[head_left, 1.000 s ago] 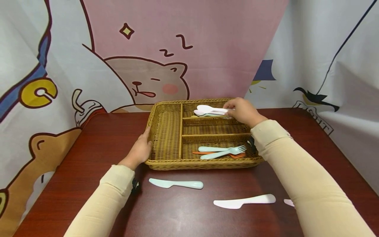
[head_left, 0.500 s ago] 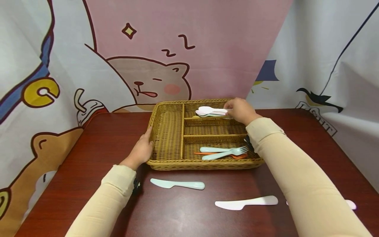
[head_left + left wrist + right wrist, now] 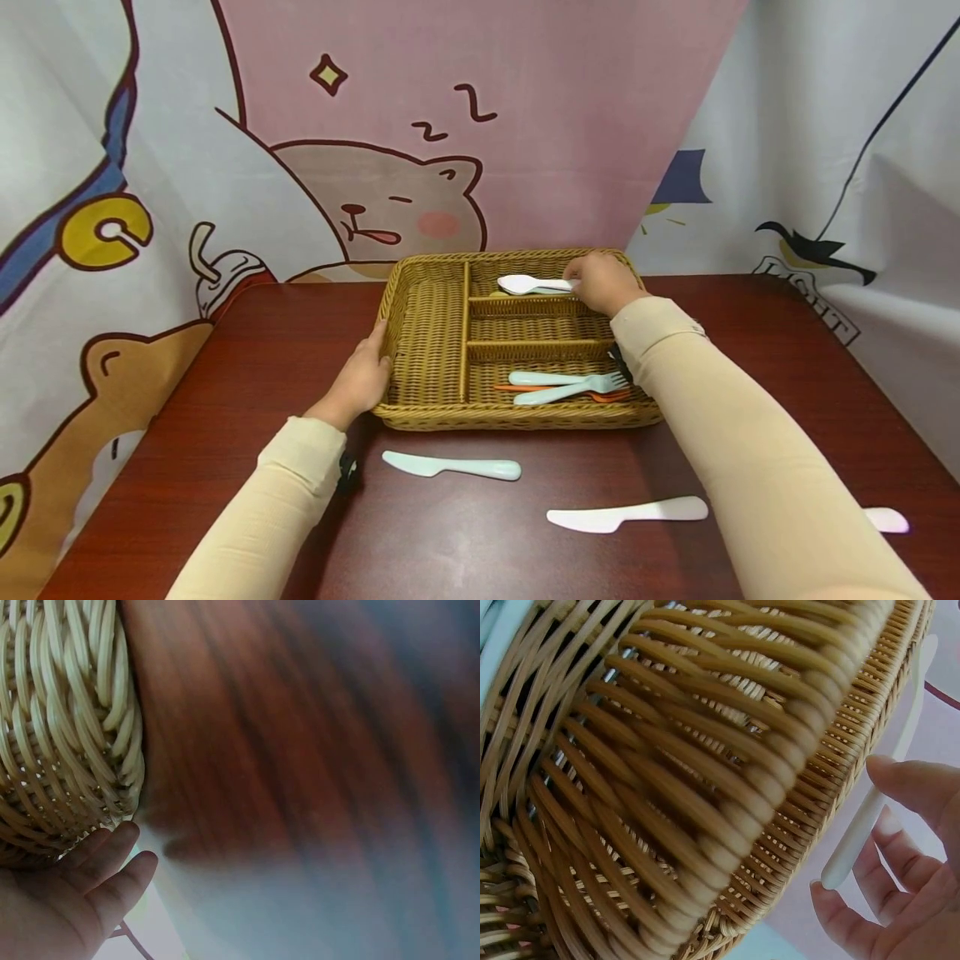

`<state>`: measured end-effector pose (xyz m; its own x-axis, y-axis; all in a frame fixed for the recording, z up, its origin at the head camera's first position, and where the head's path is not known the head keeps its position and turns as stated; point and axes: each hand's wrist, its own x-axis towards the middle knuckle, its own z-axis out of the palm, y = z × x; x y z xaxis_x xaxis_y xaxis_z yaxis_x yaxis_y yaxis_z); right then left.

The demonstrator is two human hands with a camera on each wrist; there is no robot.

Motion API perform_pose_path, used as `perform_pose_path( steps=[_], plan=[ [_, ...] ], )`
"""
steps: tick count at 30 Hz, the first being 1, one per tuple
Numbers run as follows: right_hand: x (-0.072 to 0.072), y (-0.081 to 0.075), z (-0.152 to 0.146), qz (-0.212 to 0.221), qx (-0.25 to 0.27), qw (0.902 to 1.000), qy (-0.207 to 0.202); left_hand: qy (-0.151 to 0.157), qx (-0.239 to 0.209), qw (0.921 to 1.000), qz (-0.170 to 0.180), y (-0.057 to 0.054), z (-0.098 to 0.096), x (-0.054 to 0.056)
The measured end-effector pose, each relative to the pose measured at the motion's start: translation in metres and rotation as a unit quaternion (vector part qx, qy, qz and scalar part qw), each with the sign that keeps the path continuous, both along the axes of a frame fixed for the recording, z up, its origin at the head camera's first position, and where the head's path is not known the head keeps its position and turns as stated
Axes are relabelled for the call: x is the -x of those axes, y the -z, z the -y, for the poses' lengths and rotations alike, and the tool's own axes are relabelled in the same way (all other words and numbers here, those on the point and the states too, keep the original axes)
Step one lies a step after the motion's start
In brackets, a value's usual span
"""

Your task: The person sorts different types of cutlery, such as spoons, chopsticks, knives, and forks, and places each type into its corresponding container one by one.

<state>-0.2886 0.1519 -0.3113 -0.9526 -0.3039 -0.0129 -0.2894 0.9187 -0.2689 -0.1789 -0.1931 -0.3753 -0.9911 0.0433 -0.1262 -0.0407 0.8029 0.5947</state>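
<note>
My right hand (image 3: 606,283) is over the far right compartment of a wicker cutlery basket (image 3: 517,416). Its thumb and fingers pinch the handle of a white spoon (image 3: 855,840), whose bowl points left in the head view. A pale green piece and a bit of yellow show beneath that spoon. At the basket's left side, my left hand (image 3: 358,375) touches the outer wall, its fingers fairly straight in the left wrist view. Pale blue cutlery, including a fork (image 3: 570,388), lies over orange pieces in the near right compartment.
On the dark red table (image 3: 450,550) in front of the basket lie a mint knife (image 3: 450,466) and a white knife (image 3: 630,514). A pink handle (image 3: 888,520) shows past the right sleeve. A printed cloth (image 3: 570,108) hangs behind.
My right hand has shifted slightly left and down with the spoon, which now overlaps the cutlery beneath more closely. My left hand stays at the basket's side. More of the pink handle shows.
</note>
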Motion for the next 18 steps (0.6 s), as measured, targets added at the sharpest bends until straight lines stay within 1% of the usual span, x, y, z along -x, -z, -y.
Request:
perform_pose_path(
  steps=[7, 11, 18],
  plan=[
    [0.0024, 0.0012, 0.0027, 0.007, -0.03, 0.9995, 0.007, -0.002, -0.002, 1.0, 0.001, 0.0001, 0.0001, 0.0004],
    [0.0046, -0.0003, 0.003, 0.009, -0.037, 0.9993, 0.001, -0.001, -0.001, 1.0, -0.001, 0.0014, 0.0008, 0.0012],
    [0.0073, -0.0008, 0.006, 0.031, -0.047, 0.9984, -0.002, 0.002, -0.003, 1.0, 0.0, 0.0031, 0.0017, 0.0013]
  ],
)
